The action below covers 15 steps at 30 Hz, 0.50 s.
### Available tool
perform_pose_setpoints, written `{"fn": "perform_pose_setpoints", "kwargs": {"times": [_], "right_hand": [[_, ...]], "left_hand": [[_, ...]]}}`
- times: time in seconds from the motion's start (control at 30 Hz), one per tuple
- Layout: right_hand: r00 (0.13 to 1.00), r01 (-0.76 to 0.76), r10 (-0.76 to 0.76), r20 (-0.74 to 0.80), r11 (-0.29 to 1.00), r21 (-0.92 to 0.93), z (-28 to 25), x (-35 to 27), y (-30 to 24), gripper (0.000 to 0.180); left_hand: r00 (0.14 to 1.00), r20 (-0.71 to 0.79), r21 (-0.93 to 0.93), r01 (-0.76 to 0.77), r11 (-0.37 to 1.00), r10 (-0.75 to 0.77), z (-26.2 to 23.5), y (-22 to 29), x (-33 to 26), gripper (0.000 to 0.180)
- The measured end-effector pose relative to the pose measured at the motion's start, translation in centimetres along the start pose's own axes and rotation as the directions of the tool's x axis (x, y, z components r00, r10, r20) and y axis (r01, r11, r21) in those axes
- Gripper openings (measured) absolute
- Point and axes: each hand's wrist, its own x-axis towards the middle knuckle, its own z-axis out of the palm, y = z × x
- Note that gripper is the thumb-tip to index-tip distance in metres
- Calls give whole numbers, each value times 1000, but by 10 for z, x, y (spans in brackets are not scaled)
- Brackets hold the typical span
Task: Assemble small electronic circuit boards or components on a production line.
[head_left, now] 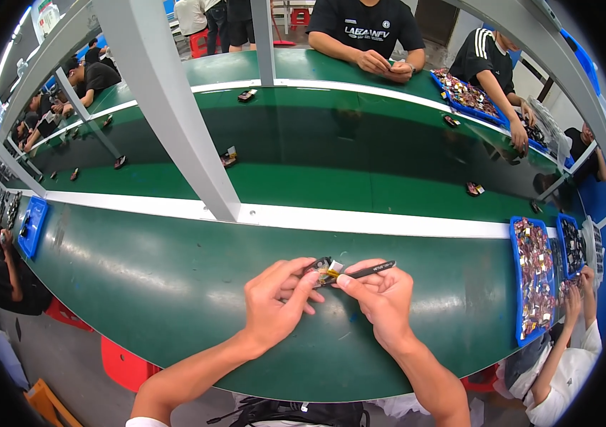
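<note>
Over the near strip of the green surface (175, 285): left hand (274, 302) and right hand (381, 299) meeting just above it, close together. Left fingers (296, 274) pinching a small dark part with a yellow tab (326, 271) at its left end. Right fingers (349, 281) pressed together on the same part's right side, also gripping black tweezers (373, 270) that point away to the right. Part held clear of the surface, between both hands, near the middle of the view.

Just beyond the hands: a white rail (360, 222) across the surface, then a darker moving belt (331, 149) carrying scattered small parts (229, 159). Slanted grey frame post (175, 114) rising from the rail, blocking part of the belt to the upper left. To the right, well apart from the hands: a blue tray (517, 285) heaped with small parts, a second blue tray (563, 245) beside it, a neighbour's hands (577, 285) next to them. At the far left edge, another blue tray (32, 226). Across the belt, a person in black (367, 28) working with both hands together, one more blue tray (468, 96) at their side.
</note>
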Motion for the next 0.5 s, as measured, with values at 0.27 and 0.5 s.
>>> {"fn": "perform_pose_setpoints", "kwargs": {"times": [0.27, 0.5], "right_hand": [[992, 109, -108, 72, 994, -6, -5, 4, 7, 16], [990, 96, -90, 105, 994, -44, -7, 5, 5, 17]], "left_hand": [[986, 78, -106, 158, 982, -150, -11, 2, 6, 21], [976, 127, -116, 191, 975, -176, -17, 1, 10, 20]]}}
